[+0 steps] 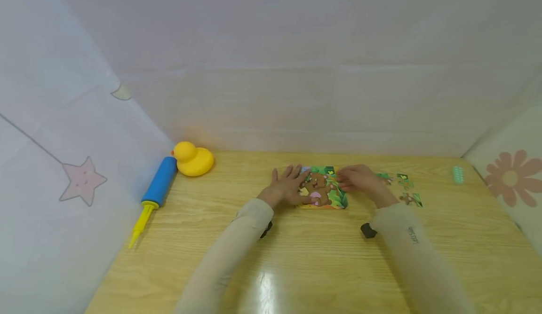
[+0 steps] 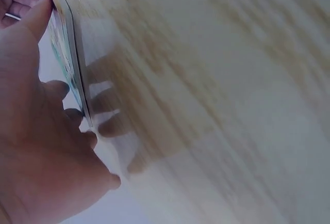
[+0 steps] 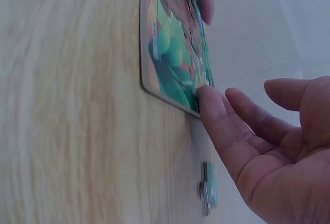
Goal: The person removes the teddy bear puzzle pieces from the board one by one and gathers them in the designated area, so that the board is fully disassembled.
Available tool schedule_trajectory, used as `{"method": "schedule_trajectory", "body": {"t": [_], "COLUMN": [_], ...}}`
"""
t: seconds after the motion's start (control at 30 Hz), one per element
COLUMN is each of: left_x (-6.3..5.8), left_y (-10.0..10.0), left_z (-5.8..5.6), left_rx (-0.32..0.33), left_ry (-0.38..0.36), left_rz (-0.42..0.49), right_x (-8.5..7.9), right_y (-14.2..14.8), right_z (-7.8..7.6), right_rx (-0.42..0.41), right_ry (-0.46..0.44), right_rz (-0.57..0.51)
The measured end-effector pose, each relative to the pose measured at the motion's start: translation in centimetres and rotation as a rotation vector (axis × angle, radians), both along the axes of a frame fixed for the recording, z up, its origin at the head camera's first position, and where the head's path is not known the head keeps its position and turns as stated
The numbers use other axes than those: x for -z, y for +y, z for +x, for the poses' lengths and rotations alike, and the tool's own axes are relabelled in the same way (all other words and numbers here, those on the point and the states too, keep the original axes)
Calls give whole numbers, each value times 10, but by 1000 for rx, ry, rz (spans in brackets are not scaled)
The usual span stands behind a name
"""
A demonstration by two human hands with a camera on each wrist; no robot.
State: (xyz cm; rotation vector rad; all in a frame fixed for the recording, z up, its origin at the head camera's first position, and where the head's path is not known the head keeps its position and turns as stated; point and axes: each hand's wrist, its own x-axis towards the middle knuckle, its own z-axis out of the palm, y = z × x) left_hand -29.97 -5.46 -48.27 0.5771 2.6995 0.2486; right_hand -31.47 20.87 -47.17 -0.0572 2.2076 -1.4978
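Observation:
A flat jigsaw puzzle with a brown cartoon bear on green leaves (image 1: 318, 195) lies on the table in front of both hands. My left hand (image 1: 288, 188) rests over its left side with fingers spread, the thumb along the near edge. At the right edge is my right hand (image 1: 361, 180). The right wrist view shows an extended fingertip of this hand (image 3: 273, 146) touching the picture near a corner of the puzzle (image 3: 178, 53), with the thumb held apart. Past the right hand lie several loose puzzle pieces (image 1: 410, 199), partly hidden by the forearm.
A yellow rubber duck (image 1: 195, 160) sits at the back left, beside a blue and yellow hand pump (image 1: 160, 180). Near the back right corner lies a small turquoise bumpy object (image 1: 458, 174). Pale printed cloth (image 1: 271, 98) hangs behind and on both sides of the wooden table (image 1: 313, 262).

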Motion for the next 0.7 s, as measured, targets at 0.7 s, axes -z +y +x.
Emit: {"method": "schedule_trajectory", "body": {"t": [0.7], "left_x": [-1], "left_y": [-2], "left_z": [4], "left_rx": [28], "left_ry": [-40], "left_rz": [0], "right_x": [-4], "right_y": [-29], "right_z": [5], "right_rx": [38], "right_ry": [-34], "right_rz": [40]}}
